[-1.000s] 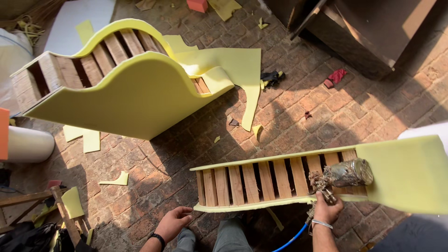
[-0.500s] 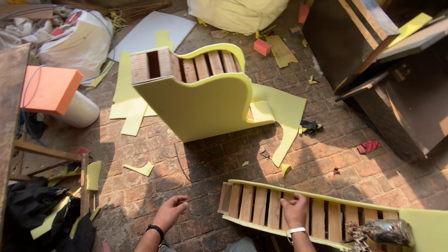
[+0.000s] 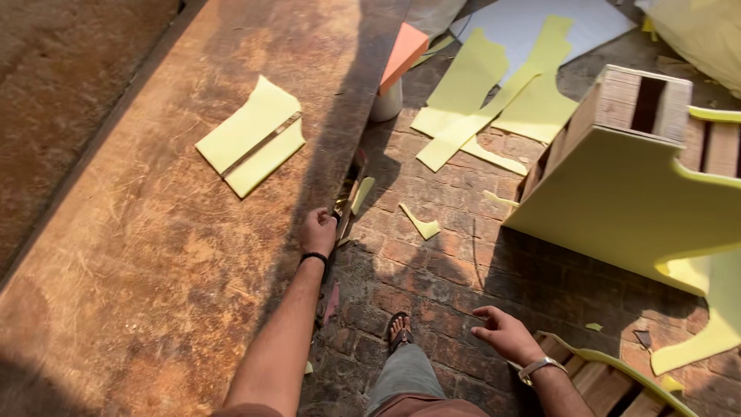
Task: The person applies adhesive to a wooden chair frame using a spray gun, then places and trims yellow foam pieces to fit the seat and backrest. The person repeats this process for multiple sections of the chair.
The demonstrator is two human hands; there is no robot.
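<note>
My left hand (image 3: 317, 231) grips the right edge of a large brown wooden board (image 3: 154, 232), fingers curled over it, a black band on the wrist. My right hand (image 3: 503, 333) hovers open above the brick floor, fingers spread, with a watch on the wrist. It holds nothing. Just below it is the end of a slatted wooden frame with a yellow foam edge (image 3: 610, 371). My sandalled foot (image 3: 398, 328) stands on the bricks between the hands.
Two yellow foam pieces (image 3: 251, 139) lie on the board. A big wooden frame covered in yellow foam (image 3: 625, 185) stands at the right. Yellow foam offcuts (image 3: 478, 100), an orange block (image 3: 403, 52) on a white container and small scraps (image 3: 421, 225) lie about.
My view has swung left from the slatted frame to the brown board. My left hand has gone to the board's edge and closed on it. My right hand has left the frame.
</note>
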